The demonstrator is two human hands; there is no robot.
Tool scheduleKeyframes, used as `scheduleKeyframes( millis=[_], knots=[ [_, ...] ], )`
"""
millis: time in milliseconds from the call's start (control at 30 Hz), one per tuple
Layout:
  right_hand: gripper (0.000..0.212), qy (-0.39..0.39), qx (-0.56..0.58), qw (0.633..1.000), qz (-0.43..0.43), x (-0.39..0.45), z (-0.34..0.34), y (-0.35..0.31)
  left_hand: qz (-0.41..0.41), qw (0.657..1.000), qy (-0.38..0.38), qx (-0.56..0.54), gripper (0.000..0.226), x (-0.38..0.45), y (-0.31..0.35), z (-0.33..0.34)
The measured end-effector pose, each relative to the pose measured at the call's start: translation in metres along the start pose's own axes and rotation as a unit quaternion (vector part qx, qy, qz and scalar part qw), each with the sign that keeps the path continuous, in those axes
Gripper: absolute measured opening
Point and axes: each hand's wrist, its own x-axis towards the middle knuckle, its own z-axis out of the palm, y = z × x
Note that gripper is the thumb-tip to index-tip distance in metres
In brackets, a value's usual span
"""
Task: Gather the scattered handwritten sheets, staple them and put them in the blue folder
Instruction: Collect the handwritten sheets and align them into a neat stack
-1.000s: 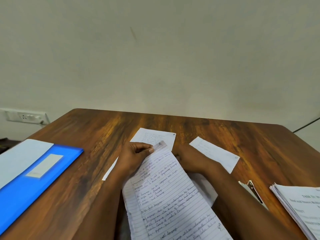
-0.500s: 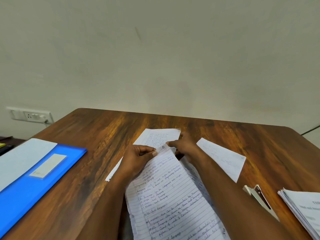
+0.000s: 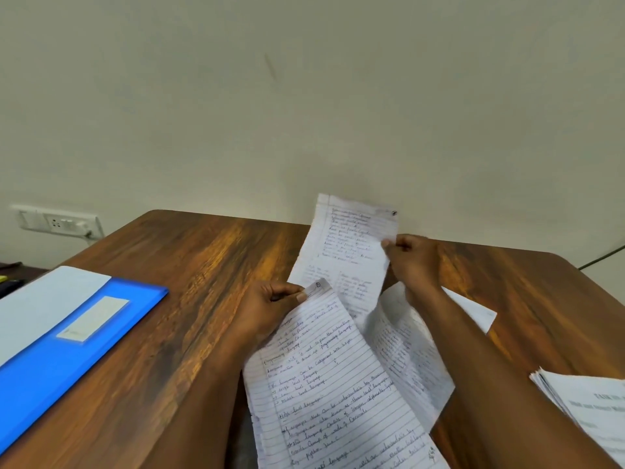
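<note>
Right now your left hand (image 3: 270, 308) pinches the top corner of a white lined sheet covered in handwriting (image 3: 331, 384), thumb closed on its edge. Your right hand (image 3: 414, 260) has its grip curled onto the side edge of a second handwritten lined sheet (image 3: 345, 245), which stands lifted and tilted above the brown wooden desk (image 3: 203, 265).

To do this gathering step well, bring the raised sheet down over the one in your left grip, match the top corners, and let the left thumb take both before the right lets go. Tap the edges square on the desk, since a crooked stack will likely staple badly.

Just below your right wrist lies a third handwritten sheet (image 3: 406, 353), partly under your forearm, and another white sheet (image 3: 473, 308) peeks out just beyond that arm. I judge these are left to collect.

Far left of your left grip, the bright blue plastic folder with a pale label (image 3: 67, 353) lies flat, a white page (image 3: 44, 299) resting on its far side. Off to the right of your right forearm sits a stack of printed pages (image 3: 585, 411); leave it. No stapler is visible.
</note>
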Motion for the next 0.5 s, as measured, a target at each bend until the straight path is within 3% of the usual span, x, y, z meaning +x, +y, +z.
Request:
scheduleKeyframes(
  millis=[267,400,500],
  knots=[
    [0.022,0.041,0.109,0.993,0.000,0.028,-0.091,-0.025,-0.009,1.000,0.000,-0.017,0.011,-0.003,0.009,0.002],
    [0.010,0.069,0.268,0.955,0.104,0.026,-0.108,-0.014,-0.015,1.000,-0.002,-0.027,0.013,-0.004,0.010,0.000],
    [0.032,0.059,0.325,0.932,0.146,0.030,-0.115,0.005,-0.011,1.000,-0.006,-0.023,0.014,-0.006,0.013,0.000]
  ],
)
